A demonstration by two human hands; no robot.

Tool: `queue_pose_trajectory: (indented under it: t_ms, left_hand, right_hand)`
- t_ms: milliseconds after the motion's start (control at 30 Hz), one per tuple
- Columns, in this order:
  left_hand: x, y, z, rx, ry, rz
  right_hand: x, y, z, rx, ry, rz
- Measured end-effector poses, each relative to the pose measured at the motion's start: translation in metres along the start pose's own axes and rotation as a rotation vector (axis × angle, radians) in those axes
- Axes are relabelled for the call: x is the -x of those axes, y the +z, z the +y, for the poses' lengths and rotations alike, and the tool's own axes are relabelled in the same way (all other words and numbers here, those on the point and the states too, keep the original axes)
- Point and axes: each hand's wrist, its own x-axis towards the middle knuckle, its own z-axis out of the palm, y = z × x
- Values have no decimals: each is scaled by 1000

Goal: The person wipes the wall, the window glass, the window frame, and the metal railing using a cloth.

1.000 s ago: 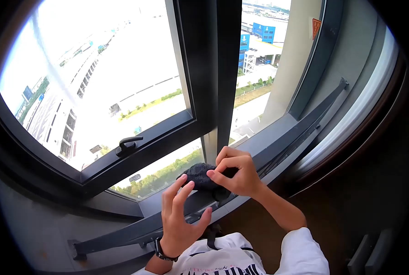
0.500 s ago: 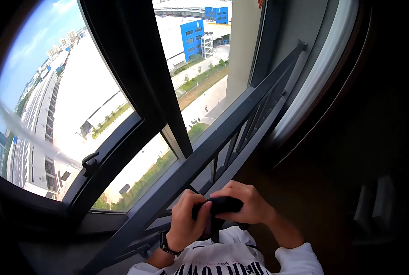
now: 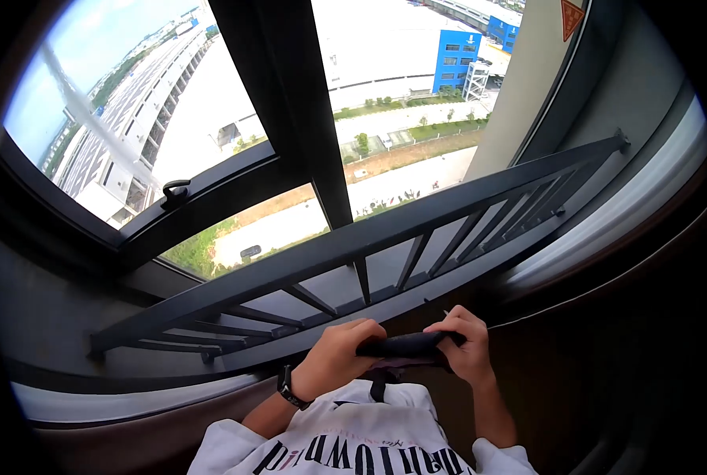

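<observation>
Dark cloth point(image 3: 410, 344), soft-looking and folded into a slim band, is held nearly level between the two hands, just in front of the wearer's white shirt point(image 3: 361, 431); a purplish fold shows beneath it. Through the head camera I find the left hand point(image 3: 339, 355) curled around one end, its fingertips partly hidden, and the right hand point(image 3: 469, 342) pinching the other between thumb and bent fingers. A smooth black watch point(image 3: 292, 388) circles the left wrist. Farther out I record a grey railing point(image 3: 353, 245) of straight, flat-faced bars, then a thick black window frame point(image 3: 286, 79) with a curved handle point(image 3: 177, 190). Against half a second ago, I note the hands are farther apart; the cloth, bunched then, is drawn out lengthwise, and the railing spans more of my view.
</observation>
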Motion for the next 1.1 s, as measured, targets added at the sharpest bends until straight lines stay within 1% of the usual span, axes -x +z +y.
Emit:
queue_pose_trajectory:
  t_ms: [67,100,133,200,267,300,333,367,400,433,467,500,533,567,600,633,700,800,867,933,1000,1067,1100]
  left_hand:
    - [-4,9,5,7,4,83]
    - [-8,12,11,49,51,154]
    - [-15,11,21,45,43,163]
    - [-33,4,39,7,122,392]
    - [-45,-10,40,-94,122,574]
    - [-53,-18,42,-209,110,679]
    - [-59,-24,45,-323,97,780]
    - [-63,-28,42,-328,103,780]
    - [-68,-33,36,-563,111,791]
    - [-75,-39,26,-794,125,796]
    - [-77,-37,9,-735,72,728]
    - [-78,-35,1,-812,65,697]
    - [-82,-33,-4,-887,55,672]
    - [-85,-32,-7,-939,74,691]
    - [-87,-31,-7,-928,65,689]
    - [-88,-33,-8,-893,59,684]
    - [-89,-35,-8,-854,46,676]
    - [-93,-36,-3,-792,17,670]
    - [-94,-40,4,-695,-24,639]
    - [-96,-45,9,-641,-38,616]
    - [-98,-46,8,-544,-36,597]
    - [-107,-44,8,-544,-54,609]
    - [-113,-41,10,-570,-59,593]
  right_hand:
    - [-9,-8,3,-19,-31,9]
    - [-18,-13,-1,9,-84,91]
    - [-28,-18,-5,37,-134,171]
    - [-62,-20,-19,115,-291,314]
    - [-103,-12,-29,243,-485,456]
    - [-125,-2,-29,303,-531,539]
    - [-149,7,-16,365,-611,573]
    - [-168,12,2,489,-557,513]
    - [-180,17,17,614,-497,455]
    - [-184,17,28,608,-501,441]
    - [-185,14,31,608,-504,425]
    - [-181,8,27,701,-566,386]
    - [-177,6,31,639,-586,300]
    - [-175,5,40,551,-537,183]
    - [-173,4,48,458,-479,66]
    - [-173,4,46,469,-477,61]
    - [-173,2,31,668,-553,-26]
    - [-175,-2,29,754,-550,-107]
    - [-182,-15,42,746,-544,-137]
    - [-191,-42,51,734,-463,-157]
    - [-203,-87,68,744,-323,-81]
    - [-208,-129,85,795,-226,4]
    - [-211,-150,96,823,-211,38]
